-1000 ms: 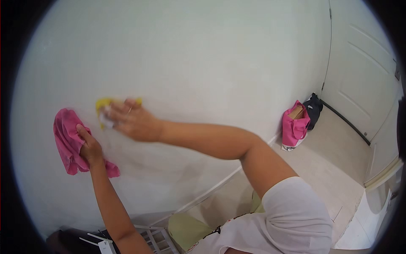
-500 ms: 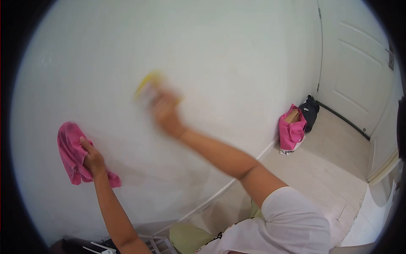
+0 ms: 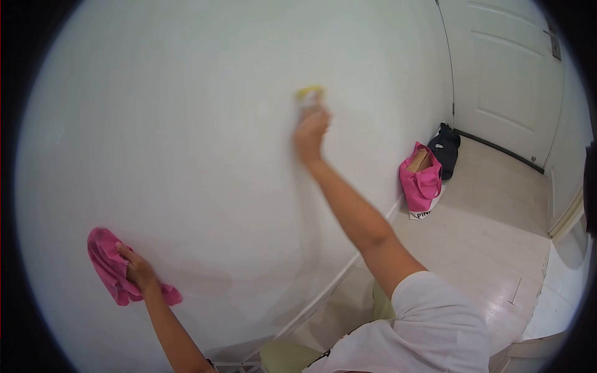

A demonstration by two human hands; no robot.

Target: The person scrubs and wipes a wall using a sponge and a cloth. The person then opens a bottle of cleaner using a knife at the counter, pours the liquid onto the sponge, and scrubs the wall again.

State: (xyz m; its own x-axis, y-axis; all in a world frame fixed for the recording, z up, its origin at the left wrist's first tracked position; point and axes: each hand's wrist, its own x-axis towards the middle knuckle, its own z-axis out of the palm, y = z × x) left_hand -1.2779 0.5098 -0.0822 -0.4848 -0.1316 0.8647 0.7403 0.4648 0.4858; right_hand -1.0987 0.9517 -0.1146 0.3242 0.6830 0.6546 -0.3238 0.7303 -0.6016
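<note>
My left hand (image 3: 140, 271) is closed around a crumpled pink cloth (image 3: 111, 264), low on the left by the white wall (image 3: 205, 155). The thumb lies over the cloth, and its loose end hangs below the wrist. Higher up, near the middle of the view, my right hand (image 3: 313, 129) grips a small yellow-and-white object (image 3: 310, 94) at the wall. A yellow edge shows on top and white below it, but motion blur hides its exact kind. The right arm stretches up from a white short sleeve.
On the floor by the wall stand a pink tote bag (image 3: 423, 183) with something brown inside and a dark bag (image 3: 444, 149). Behind them is a white door (image 3: 504, 81) with a handle. White metal bars (image 3: 239, 368) show at the bottom edge.
My right hand has swept right and slightly up along the wall with the yellow-and-white object. My left hand and the cloth sit lower in view. The camera view has shifted a little.
</note>
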